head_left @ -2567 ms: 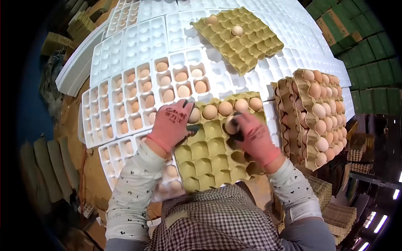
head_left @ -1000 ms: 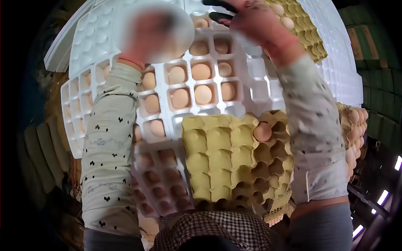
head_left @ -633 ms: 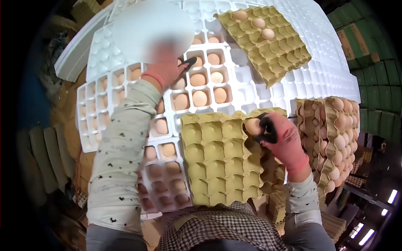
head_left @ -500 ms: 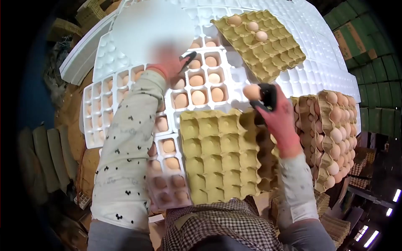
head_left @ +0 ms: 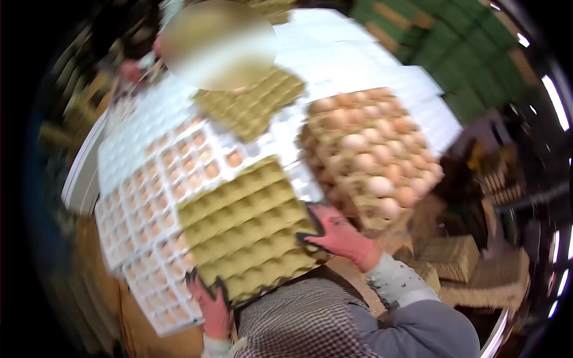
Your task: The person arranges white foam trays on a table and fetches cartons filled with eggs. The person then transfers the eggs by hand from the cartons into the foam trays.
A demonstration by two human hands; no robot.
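An olive pulp egg tray [head_left: 245,227] with bare cups lies tilted in front of my body. My left hand [head_left: 212,304], in a pink glove with dark fingertips, grips its lower left edge. On the right edge, my right hand [head_left: 339,234] has its fingers closed around the tray's side. White foam trays [head_left: 160,235] filled with brown eggs [head_left: 192,162] spread out to the left. Just right of my right hand stands a stack of pulp trays loaded with eggs [head_left: 379,186]. The view is blurred by motion.
Another pulp tray [head_left: 256,107] lies beyond mine on white foam trays [head_left: 334,53]. Green stacked boxes [head_left: 441,89] stand at the back right. Bundled trays [head_left: 450,258] sit low at the right. A co-worker's pink glove [head_left: 131,70] shows at far left.
My right hand held an egg and now grips the tray's right edge. My left hand has come back from the foam trays to the tray's lower left. The view has swung right.
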